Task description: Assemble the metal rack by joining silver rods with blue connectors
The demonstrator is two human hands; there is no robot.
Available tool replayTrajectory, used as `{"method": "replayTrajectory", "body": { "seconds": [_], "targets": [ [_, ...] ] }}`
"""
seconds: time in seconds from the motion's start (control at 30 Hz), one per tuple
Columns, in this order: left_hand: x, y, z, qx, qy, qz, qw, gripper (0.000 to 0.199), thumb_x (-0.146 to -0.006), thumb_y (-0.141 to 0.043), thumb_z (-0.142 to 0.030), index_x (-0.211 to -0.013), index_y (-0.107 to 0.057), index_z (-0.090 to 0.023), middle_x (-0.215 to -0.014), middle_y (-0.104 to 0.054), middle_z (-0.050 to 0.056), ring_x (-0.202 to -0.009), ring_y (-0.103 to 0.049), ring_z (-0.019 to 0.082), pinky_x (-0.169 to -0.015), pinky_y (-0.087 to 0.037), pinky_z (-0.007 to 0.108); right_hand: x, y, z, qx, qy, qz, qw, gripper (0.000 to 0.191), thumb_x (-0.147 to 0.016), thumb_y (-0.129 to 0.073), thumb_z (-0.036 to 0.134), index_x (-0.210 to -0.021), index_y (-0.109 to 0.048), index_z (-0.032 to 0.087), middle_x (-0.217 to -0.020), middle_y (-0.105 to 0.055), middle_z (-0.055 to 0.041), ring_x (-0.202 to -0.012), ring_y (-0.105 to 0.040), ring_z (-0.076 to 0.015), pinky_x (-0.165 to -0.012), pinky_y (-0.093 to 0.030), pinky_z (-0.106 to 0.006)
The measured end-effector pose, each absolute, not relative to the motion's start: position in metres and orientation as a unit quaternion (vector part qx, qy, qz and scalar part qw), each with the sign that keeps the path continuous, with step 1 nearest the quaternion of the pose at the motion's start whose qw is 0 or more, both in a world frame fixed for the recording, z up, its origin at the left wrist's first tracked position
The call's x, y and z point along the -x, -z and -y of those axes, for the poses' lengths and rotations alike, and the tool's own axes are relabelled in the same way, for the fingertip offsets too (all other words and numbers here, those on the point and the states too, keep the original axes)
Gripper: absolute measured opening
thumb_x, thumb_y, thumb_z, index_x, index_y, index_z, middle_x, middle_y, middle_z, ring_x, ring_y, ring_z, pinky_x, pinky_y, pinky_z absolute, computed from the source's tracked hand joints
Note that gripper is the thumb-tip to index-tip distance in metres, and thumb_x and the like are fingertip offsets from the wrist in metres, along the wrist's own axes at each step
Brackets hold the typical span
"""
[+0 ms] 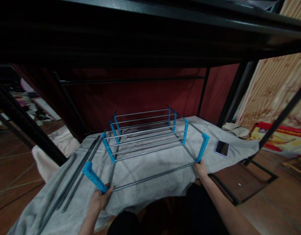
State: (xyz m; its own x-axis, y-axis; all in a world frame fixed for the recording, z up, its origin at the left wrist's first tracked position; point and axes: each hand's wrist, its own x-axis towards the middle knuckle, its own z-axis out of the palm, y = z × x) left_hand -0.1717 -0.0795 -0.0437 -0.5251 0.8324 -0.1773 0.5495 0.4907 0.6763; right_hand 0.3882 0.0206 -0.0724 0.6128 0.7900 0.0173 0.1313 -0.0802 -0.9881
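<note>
A rack of grey metal rods [154, 176] joined by blue plastic connectors [186, 132] lies on a grey cloth [150, 192]. My left hand [100, 196] is closed round the foot of the near left blue connector [94, 176], where the front rod meets it. At the opposite front corner, my right hand [200, 167] grips the bottom of the near right blue connector [203, 147]. The tops of both near connectors have no crossbar between them. Several crossbars run between the connectors farther back.
Loose grey rods [73, 179] lie on the cloth at left. A phone [222, 148] rests at right. Black frame posts [235, 91] and a low dark beam [150, 36] surround the cloth. A red and yellow box [282, 137] is at far right.
</note>
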Motion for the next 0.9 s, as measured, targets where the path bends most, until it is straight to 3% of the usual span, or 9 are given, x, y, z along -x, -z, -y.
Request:
{"method": "replayTrajectory", "body": {
  "seconds": [0.4,0.7,0.9],
  "targets": [
    [0.177,0.056,0.079,-0.419,-0.287,-0.825,0.249,0.048,-0.076,-0.061,-0.043,-0.112,-0.072,-0.014,-0.105,-0.079,0.011,-0.116,-0.069,0.032,-0.099,-0.054,0.036,-0.401,0.093,-0.026,0.683,-0.294,0.352,0.569,0.032,-0.053,-0.055,0.034,-0.084,-0.054,0.025,-0.069,-0.058,0.0024,-0.076,-0.057,-0.023,-0.075,-0.048,-0.035],
    [0.171,0.06,0.085,-0.428,-0.318,-0.818,0.217,0.041,-0.076,-0.063,-0.042,-0.105,-0.074,-0.015,-0.106,-0.078,0.012,-0.112,-0.07,0.032,-0.096,-0.054,0.036,-0.406,0.092,-0.023,0.682,-0.296,0.374,0.555,0.034,-0.054,-0.057,0.037,-0.085,-0.054,0.024,-0.074,-0.059,0.002,-0.078,-0.057,-0.0229,-0.081,-0.049,-0.037],
    [0.159,0.059,0.092,-0.429,-0.339,-0.812,0.203,0.042,-0.078,-0.062,-0.038,-0.11,-0.073,-0.013,-0.115,-0.076,0.014,-0.115,-0.069,0.028,-0.1,-0.051,0.033,-0.411,0.09,-0.021,0.666,-0.283,0.425,0.544,0.03,-0.054,-0.058,0.037,-0.081,-0.056,0.023,-0.071,-0.057,0.0016,-0.077,-0.057,-0.023,-0.078,-0.05,-0.038]
  ]
}}
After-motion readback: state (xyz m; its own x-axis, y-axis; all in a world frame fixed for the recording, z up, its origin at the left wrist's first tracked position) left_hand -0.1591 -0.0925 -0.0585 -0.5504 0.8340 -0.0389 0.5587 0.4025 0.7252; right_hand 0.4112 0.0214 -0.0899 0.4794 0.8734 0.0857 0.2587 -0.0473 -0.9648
